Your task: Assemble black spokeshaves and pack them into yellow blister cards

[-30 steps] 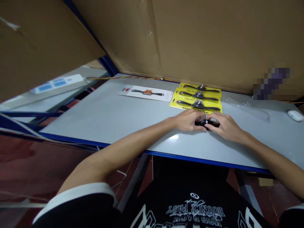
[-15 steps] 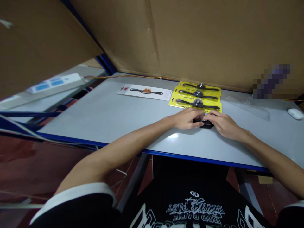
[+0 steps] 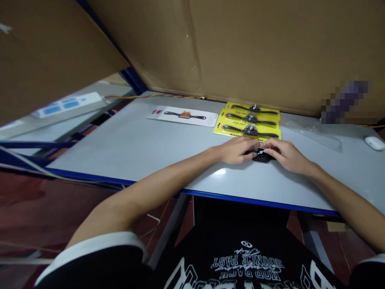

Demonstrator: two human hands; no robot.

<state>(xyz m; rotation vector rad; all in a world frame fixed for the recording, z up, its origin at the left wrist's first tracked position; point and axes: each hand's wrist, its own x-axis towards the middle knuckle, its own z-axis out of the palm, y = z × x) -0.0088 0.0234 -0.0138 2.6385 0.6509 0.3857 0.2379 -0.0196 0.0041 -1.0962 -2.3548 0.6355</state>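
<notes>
A small black tool (image 3: 261,157) with a bright metal part lies low on the table between my two hands. My left hand (image 3: 240,150) is closed round its left side. From the right, the bent fingers of my right hand (image 3: 284,153) pinch at its metal part. Just beyond my hands, three yellow blister cards (image 3: 264,133) overlap, each with a black two-handled tool under clear plastic. To their left lies a white card (image 3: 207,119) picturing a similar tool with an orange part.
A clear plastic sheet or cover (image 3: 319,136) lies right of the yellow cards, with a white mouse-like object (image 3: 374,143) farther right. Cardboard walls (image 3: 255,48) stand behind the grey table (image 3: 129,140). A power strip (image 3: 69,105) is at the left.
The fingers of my right hand have shifted slightly and uncovered more of the black tool's metal part. My left hand has hardly moved.
</notes>
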